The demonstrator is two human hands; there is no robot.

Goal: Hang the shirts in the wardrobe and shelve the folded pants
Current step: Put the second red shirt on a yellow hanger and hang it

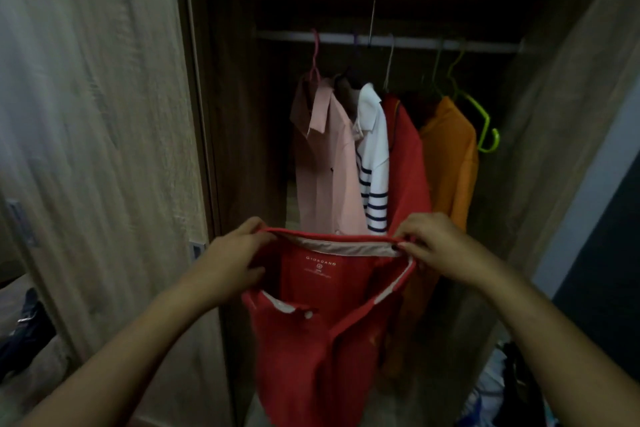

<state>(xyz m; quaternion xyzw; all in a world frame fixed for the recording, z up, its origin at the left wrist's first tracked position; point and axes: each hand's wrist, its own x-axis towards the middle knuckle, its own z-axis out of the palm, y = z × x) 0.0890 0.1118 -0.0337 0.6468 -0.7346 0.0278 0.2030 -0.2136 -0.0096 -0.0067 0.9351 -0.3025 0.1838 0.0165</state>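
The wardrobe door (104, 115) stands at the left, with dark clothing (24, 333) lying low beside it. The left hand (235, 253) grips the left end of the collar of a red polo shirt (322, 340), fingers curled round the fabric. The right hand (433, 243) pinches the collar's right end. The collar is stretched between the 2 hands, so its long axis runs left to right, roughly parallel to the rail (381, 42). The body of the shirt hangs straight down in front of the wardrobe opening. No hanger shows inside it.

Up and beyond the hands, the wardrobe holds 4 shirts on the rail that can be told apart: a pink shirt (329, 167), a white striped shirt (375, 167), a red shirt (408, 156) and an orange shirt (450, 156). At the far right a lime green hanger (485, 122) looks bare. It lies above and to the right of the held shirt, nearer the right hand, so that hand would likely fetch it. A jumbled pile (502, 385) sits at the lower right. No folded pants can be made out.
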